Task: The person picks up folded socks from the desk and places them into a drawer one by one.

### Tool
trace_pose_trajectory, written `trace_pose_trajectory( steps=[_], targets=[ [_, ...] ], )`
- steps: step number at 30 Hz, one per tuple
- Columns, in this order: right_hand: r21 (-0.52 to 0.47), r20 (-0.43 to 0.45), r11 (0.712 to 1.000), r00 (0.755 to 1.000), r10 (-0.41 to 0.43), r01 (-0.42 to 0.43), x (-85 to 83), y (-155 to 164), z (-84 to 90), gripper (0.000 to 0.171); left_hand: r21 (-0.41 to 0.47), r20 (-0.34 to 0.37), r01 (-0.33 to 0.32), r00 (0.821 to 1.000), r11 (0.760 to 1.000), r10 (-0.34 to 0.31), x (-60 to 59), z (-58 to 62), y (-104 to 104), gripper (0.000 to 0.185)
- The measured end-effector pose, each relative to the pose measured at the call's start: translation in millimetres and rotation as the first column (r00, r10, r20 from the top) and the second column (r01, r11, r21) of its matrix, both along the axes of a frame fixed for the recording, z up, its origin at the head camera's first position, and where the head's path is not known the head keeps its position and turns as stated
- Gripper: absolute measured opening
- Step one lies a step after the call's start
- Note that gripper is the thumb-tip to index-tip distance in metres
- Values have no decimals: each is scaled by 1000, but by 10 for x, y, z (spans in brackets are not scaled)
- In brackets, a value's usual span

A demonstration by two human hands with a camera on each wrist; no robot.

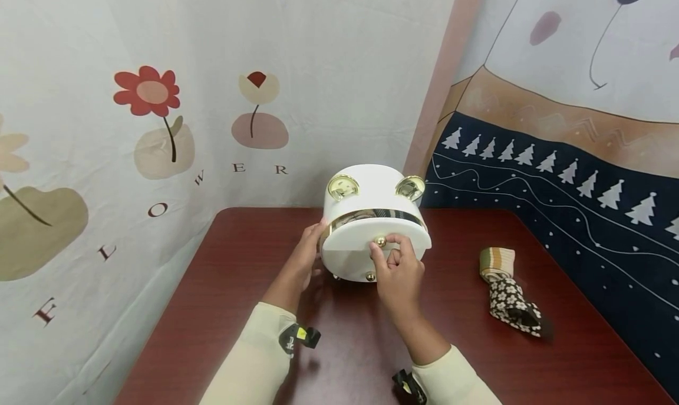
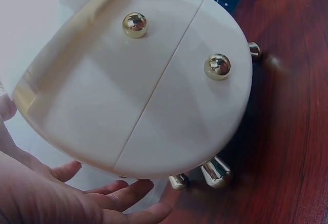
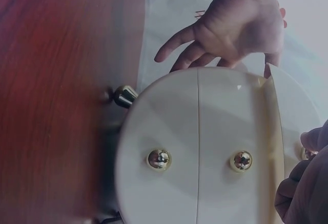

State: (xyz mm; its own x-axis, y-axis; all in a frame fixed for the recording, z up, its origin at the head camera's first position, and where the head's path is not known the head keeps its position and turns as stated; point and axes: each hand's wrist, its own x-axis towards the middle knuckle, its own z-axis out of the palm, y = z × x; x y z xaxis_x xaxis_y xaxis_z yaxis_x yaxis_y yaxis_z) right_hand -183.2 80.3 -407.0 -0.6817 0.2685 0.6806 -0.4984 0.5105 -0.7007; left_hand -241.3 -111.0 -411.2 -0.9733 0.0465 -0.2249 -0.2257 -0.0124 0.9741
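Note:
A white rounded storage box with gold knobs and feet stands at the table's middle, two round gold discs on its upper part. Its top drawer is pulled out; behind the front, patterned, dark-edged contents show in the gap. Between thumb and index finger, my right hand pinches the drawer's gold knob. My left hand rests against the box's left side, fingers extended. Two lower drawer fronts with gold knobs sit flush in the right wrist view.
On the reddish-brown table, to the right, lies a sock bundle, part striped, part black with white flowers. A white flower-printed cloth hangs behind; a dark tree-printed cloth hangs on the right.

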Motion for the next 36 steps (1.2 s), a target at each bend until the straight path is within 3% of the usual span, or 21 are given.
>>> trace_pose_trajectory(
  steps=[19,36],
  targets=[
    [10,59,1000,998,-13,12,-193,-1,43,27,59,-25,51,998,997,-49,29,-20,-24,86],
    [2,76,1000,997,-1,1,-256,-4,35,27,-30,-79,28,996,999,-31,41,0,-15,82]
  ],
)
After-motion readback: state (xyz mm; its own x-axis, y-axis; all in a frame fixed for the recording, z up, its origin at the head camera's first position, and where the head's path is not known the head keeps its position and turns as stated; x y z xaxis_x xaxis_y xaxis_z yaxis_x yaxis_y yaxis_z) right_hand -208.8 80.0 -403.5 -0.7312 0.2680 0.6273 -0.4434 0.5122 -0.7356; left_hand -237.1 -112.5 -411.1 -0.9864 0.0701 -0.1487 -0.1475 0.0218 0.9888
